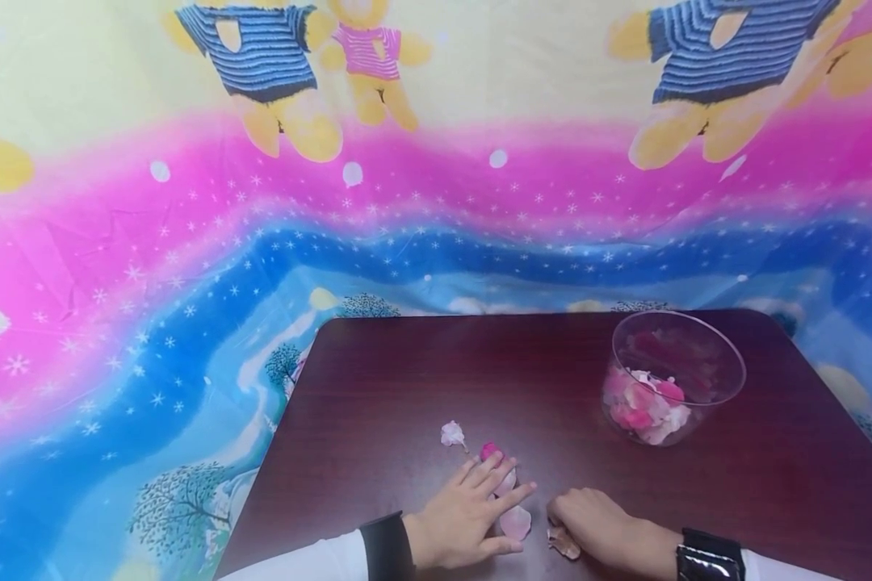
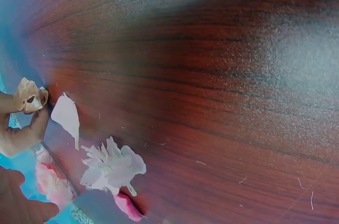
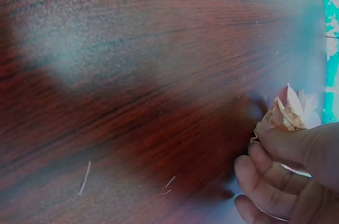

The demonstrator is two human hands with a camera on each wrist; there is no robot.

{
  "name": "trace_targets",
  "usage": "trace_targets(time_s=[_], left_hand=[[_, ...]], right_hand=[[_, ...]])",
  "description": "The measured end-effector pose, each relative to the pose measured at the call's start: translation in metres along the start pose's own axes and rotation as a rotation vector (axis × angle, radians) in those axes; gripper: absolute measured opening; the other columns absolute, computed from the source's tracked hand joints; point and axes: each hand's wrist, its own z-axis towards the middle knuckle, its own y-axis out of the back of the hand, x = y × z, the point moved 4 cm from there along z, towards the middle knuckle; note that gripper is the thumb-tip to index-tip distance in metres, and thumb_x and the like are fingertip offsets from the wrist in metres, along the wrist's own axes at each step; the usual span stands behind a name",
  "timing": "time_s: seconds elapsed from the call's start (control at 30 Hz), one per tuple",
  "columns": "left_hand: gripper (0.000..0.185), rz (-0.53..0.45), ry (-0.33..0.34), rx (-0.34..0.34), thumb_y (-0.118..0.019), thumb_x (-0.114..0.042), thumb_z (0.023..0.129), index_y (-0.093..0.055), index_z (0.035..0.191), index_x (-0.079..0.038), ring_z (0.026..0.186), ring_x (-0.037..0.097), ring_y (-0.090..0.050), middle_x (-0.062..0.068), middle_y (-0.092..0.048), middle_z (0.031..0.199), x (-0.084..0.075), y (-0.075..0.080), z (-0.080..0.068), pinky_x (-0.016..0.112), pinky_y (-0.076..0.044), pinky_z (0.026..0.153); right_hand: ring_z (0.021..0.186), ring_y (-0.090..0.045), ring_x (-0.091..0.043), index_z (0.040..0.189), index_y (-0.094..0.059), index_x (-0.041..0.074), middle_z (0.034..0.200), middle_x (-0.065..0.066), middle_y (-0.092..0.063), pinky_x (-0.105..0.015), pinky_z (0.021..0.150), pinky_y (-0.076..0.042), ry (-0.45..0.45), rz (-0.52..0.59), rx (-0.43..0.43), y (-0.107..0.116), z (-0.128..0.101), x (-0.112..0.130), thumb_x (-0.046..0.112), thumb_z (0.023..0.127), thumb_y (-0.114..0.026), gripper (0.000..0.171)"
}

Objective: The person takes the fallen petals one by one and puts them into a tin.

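Note:
My left hand (image 1: 496, 507) lies flat on the dark wood table (image 1: 407, 379) with straight, spread fingers resting on pale pink petals (image 1: 514, 522). A deep pink petal (image 1: 489, 450) lies at its fingertips and a whitish bloom (image 1: 452, 434) just beyond; the left wrist view shows that bloom (image 2: 112, 166) and a pale petal (image 2: 66, 115) too. Right beside the left hand, my right hand (image 1: 561, 528) is curled and pinches a dry, brownish petal (image 1: 564, 543). In the right wrist view the fingers (image 3: 275, 173) close on this crumpled petal (image 3: 284, 117) just above the table.
A clear plastic cup (image 1: 670, 375) holding several pink and white petals stands at the right of the table. A colourful cartoon-print sheet (image 1: 189, 282) covers the wall and floor around. The table's left edge (image 1: 276, 452) is close to my left arm.

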Motion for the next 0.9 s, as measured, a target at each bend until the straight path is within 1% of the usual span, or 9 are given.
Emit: trace_targets(time_s=[0.17, 0.37, 0.47, 0.6, 0.7, 0.83, 0.9], left_hand=[[0.071, -0.027, 0.003, 0.012, -0.034, -0.068, 0.101, -0.02, 0.162, -0.035, 0.157, 0.021, -0.026, 0.004, -0.032, 0.167, -0.001, 0.0, 0.001, 0.049, -0.035, 0.121], [0.07, -0.029, 0.008, 0.026, -0.031, -0.068, 0.101, -0.019, 0.162, -0.035, 0.157, 0.023, -0.026, 0.005, -0.032, 0.166, -0.001, 0.001, 0.001, 0.049, -0.034, 0.121], [0.07, -0.021, 0.012, 0.018, -0.033, -0.067, 0.102, -0.021, 0.162, -0.034, 0.156, 0.025, -0.029, 0.005, -0.033, 0.166, 0.001, 0.004, 0.002, 0.048, -0.034, 0.121], [0.069, -0.024, 0.029, -0.003, -0.035, -0.065, 0.102, -0.023, 0.162, -0.033, 0.155, 0.027, -0.031, 0.006, -0.035, 0.165, 0.007, 0.011, 0.005, 0.049, -0.035, 0.121], [0.07, -0.033, 0.05, -0.016, -0.033, -0.067, 0.102, -0.022, 0.162, -0.034, 0.156, 0.027, -0.028, 0.007, -0.033, 0.166, 0.014, 0.017, 0.009, 0.049, -0.034, 0.121], [0.071, -0.031, 0.077, -0.028, -0.029, -0.069, 0.101, -0.018, 0.163, -0.035, 0.157, 0.027, -0.025, 0.007, -0.03, 0.167, 0.024, 0.027, 0.014, 0.049, -0.032, 0.122], [0.072, -0.026, 0.09, -0.034, -0.029, -0.069, 0.101, -0.017, 0.163, -0.035, 0.157, 0.027, -0.024, 0.007, -0.028, 0.168, 0.029, 0.032, 0.017, 0.049, -0.032, 0.123]], right_hand=[[0.05, -0.032, 0.003, 0.056, -0.052, 0.025, 0.05, 0.017, -0.043, -0.025, 0.045, -0.034, -0.01, 0.008, 0.01, 0.0, 0.0, -0.001, 0.023, 0.072, -0.078, 0.032], [0.052, -0.036, 0.004, 0.058, -0.059, 0.027, 0.053, 0.019, -0.048, -0.026, 0.046, -0.036, -0.025, 0.047, 0.021, 0.002, 0.001, -0.004, 0.018, 0.076, -0.076, 0.027], [0.053, -0.035, 0.004, 0.058, -0.058, 0.029, 0.053, 0.02, -0.044, -0.025, 0.046, -0.036, -0.043, 0.074, 0.017, 0.007, 0.004, -0.006, 0.019, 0.078, -0.075, 0.028], [0.052, -0.033, 0.003, 0.056, -0.052, 0.027, 0.053, 0.02, -0.038, -0.024, 0.045, -0.035, -0.059, 0.095, -0.022, 0.021, 0.011, -0.009, 0.011, 0.076, -0.074, 0.034], [0.051, -0.036, 0.003, 0.057, -0.052, 0.025, 0.053, 0.019, -0.043, -0.024, 0.046, -0.036, -0.046, 0.102, -0.057, 0.034, 0.018, -0.012, 0.008, 0.074, -0.076, 0.034], [0.053, -0.04, 0.006, 0.062, -0.059, 0.025, 0.055, 0.02, -0.052, -0.023, 0.048, -0.038, -0.062, 0.136, -0.068, 0.051, 0.029, -0.015, 0.013, 0.077, -0.08, 0.029], [0.054, -0.041, 0.007, 0.063, -0.06, 0.025, 0.056, 0.02, -0.054, -0.022, 0.05, -0.039, -0.083, 0.147, -0.074, 0.058, 0.034, -0.017, 0.015, 0.079, -0.08, 0.028]])
